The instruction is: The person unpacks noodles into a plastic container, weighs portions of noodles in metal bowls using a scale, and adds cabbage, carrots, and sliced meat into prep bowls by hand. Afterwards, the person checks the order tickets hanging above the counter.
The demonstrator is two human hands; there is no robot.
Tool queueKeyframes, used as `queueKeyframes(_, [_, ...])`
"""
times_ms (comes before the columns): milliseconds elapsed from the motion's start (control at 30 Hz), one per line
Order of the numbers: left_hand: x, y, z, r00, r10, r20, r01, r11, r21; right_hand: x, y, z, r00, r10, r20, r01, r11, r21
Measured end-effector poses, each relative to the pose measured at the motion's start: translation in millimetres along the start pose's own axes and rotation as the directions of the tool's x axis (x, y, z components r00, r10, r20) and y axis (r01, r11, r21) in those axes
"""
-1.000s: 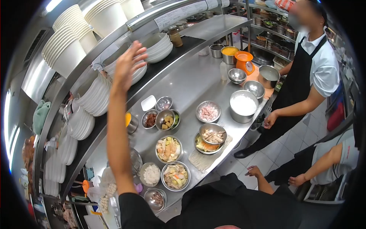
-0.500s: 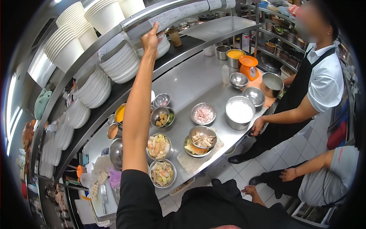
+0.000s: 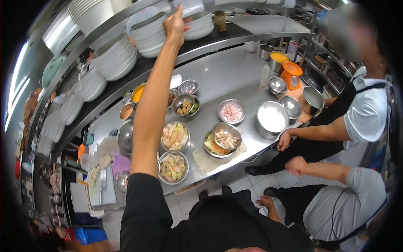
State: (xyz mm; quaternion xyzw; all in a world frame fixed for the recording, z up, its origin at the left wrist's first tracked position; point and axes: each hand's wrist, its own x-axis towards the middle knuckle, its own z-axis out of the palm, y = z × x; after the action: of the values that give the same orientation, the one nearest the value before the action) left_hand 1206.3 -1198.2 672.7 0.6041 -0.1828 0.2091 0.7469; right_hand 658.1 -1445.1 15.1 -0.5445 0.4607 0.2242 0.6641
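My left hand (image 3: pixel 174 26) is raised at the end of my outstretched arm, by a printed paper slip (image 3: pixel 189 9) at the overhead rail. One finger points up and other fingertips show apart; whether they touch the slip I cannot tell. Stacked white bowls (image 3: pixel 147 35) stand on the shelf on either side of this hand. Low by my side, my right hand (image 3: pixel 265 201) hangs over the floor, fingers loosely apart and holding nothing visible. Below my left arm, metal bowls of cut vegetables (image 3: pixel 175 136) and mixed food (image 3: pixel 173 167) sit on the steel counter (image 3: pixel 205 84).
A bowl of sliced meat (image 3: pixel 227 139) rests on another bowl over a cloth (image 3: pixel 201 161). Further right are a pot of white powder (image 3: pixel 272 119) and an orange scale (image 3: pixel 291 75). A person in a white shirt (image 3: pixel 365 122) and one in grey (image 3: pixel 340 206) stand at right.
My view has shifted, so the shelf sits higher. My left hand's fingers have loosened from a closed, thumb-up hold at the slip. The grey-shirted person has lifted a hand.
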Motion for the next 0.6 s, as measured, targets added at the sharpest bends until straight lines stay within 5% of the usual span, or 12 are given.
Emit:
queueKeyframes(67, [-10.0,9.5,-0.8,0.984,-0.098,0.145,0.096,0.995,0.022,1.8,2.8,-2.1,1.000,-0.002,0.022,0.001,1.000,0.008])
queueKeyframes(133, [-21.0,5.8,6.9,0.941,-0.332,0.063,0.338,0.929,-0.152,13.4,4.0,-4.3,0.998,0.005,0.064,0.000,0.997,-0.077])
queueKeyframes(233, [-46.8,-9.1,31.5,0.892,-0.362,0.272,0.419,0.887,-0.193,21.3,0.4,3.5,0.999,-0.031,0.036,0.034,0.997,-0.072])
queueKeyframes(333, [-39.7,-10.0,79.5,0.953,-0.210,0.217,0.246,0.956,-0.157,33.0,0.0,10.8,0.997,-0.047,0.055,0.048,0.999,-0.024])
queueKeyframes(467, [-2.1,-18.7,117.7,0.975,-0.219,0.044,0.223,0.956,-0.191,44.5,3.8,22.9,0.992,-0.107,0.063,0.099,0.987,0.126])
queueKeyframes(533, [12.4,-37.6,121.6,0.985,-0.130,0.111,0.145,0.979,-0.143,61.2,7.2,41.4,0.973,-0.198,-0.121,0.189,0.979,-0.078])
queueKeyframes(567, [-1.7,-31.3,121.9,1.000,-0.005,-0.026,0.003,0.998,-0.065,56.1,-1.4,51.9,0.973,-0.200,-0.118,0.190,0.978,-0.091])
queueKeyframes(600, [-13.6,-25.2,110.6,1.000,-0.001,0.021,0.000,0.999,0.037,50.0,-8.3,59.8,0.963,-0.188,-0.191,0.185,0.982,-0.036])
